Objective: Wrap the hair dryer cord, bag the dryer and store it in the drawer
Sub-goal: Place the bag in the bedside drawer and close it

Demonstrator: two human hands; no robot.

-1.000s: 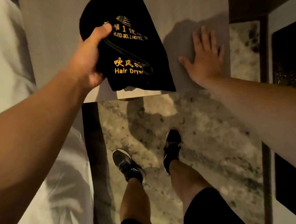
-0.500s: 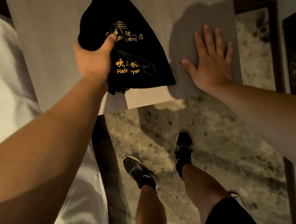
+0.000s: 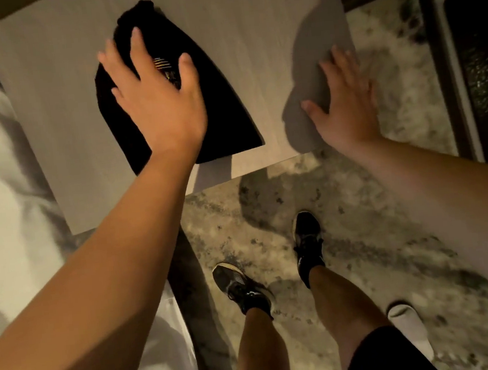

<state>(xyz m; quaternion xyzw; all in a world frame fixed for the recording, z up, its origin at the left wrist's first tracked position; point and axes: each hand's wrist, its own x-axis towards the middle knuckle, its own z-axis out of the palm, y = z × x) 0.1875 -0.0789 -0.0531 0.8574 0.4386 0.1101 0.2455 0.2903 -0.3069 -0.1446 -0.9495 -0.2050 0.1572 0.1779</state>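
Observation:
A black drawstring hair dryer bag [image 3: 224, 126] with gold print lies flat on a pale wooden surface [image 3: 57, 114], its gathered neck pointing away from me. My left hand [image 3: 155, 94] is spread over the bag's upper left part, fingers apart, hiding most of the print. My right hand [image 3: 342, 105] rests flat with fingers apart near the surface's right edge, apart from the bag. The dryer itself is hidden inside the bag. No drawer opening is visible.
White bedding [image 3: 1, 210] lies at the left against the wooden surface. Below is a mottled carpet [image 3: 360, 217] with my two legs and dark shoes [image 3: 307, 238]. A white slipper [image 3: 409, 327] lies at lower right. Dark furniture [image 3: 480, 69] stands at the right.
My left hand has let go of the bag and now lies spread on top of it. The bag has settled flat on the surface. My right hand stays on the surface.

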